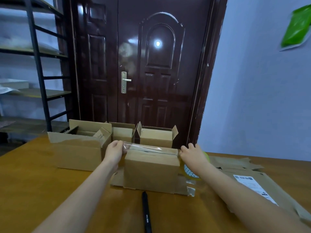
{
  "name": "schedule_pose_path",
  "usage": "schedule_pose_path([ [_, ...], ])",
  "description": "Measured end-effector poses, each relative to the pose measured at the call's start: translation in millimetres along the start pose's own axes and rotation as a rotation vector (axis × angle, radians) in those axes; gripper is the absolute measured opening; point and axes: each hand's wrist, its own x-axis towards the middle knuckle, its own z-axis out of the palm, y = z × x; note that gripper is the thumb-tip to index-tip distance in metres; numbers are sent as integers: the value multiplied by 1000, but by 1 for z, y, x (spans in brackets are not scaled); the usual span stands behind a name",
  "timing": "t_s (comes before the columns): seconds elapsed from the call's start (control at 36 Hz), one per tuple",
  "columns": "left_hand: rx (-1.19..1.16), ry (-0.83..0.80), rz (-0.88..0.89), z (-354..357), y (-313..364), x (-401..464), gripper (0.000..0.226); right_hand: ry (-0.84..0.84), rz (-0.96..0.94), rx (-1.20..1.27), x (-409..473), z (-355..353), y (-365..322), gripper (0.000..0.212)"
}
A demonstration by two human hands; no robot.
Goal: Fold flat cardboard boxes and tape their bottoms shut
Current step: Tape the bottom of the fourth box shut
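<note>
Step in hand, by judgement: taping of bottom seam on box, standing upside down near middle of table, closer to near edge than the finished ones.

Strip of clear tape stretched along upper face of box, over meeting line of flaps, from left end to right end.

Left hand: at left end of box, fingers closed on free end of tape, holding it just past box corner.

Right hand: at right end of box, fingers curled over tape roll, roll partly hidden behind wrist and hanging beside right wall of box. Grip on roll appears closed; exact finger contact cannot be told.

Open flaps of same box spread flat on table beneath it, toward near edge.

Black pen lying at near edge, apart from box.

Large open box toward left side, touching or just beside left hand; two small erected boxes along far edge. Flat cardboard blanks stacked toward right edge.

Next move, by judgement: tape pressed down onto seam along full length, left end wrapped over left wall, right end drawn down right wall and cut or torn from roll. Requirement: tension kept even, strip centred on seam, box steadied against sliding.
</note>
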Motion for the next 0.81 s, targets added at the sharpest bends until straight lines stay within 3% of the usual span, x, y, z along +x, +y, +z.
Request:
schedule_pose_path([
  [0.22, 14, -37, -12, -3, -4, 4, 25, 5, -7, -1, 2, 2, 0, 48],
  [0.81, -6, -217, -315, 0, -33, 6, 35, 76, 100, 208, 2, 16, -15, 44],
])
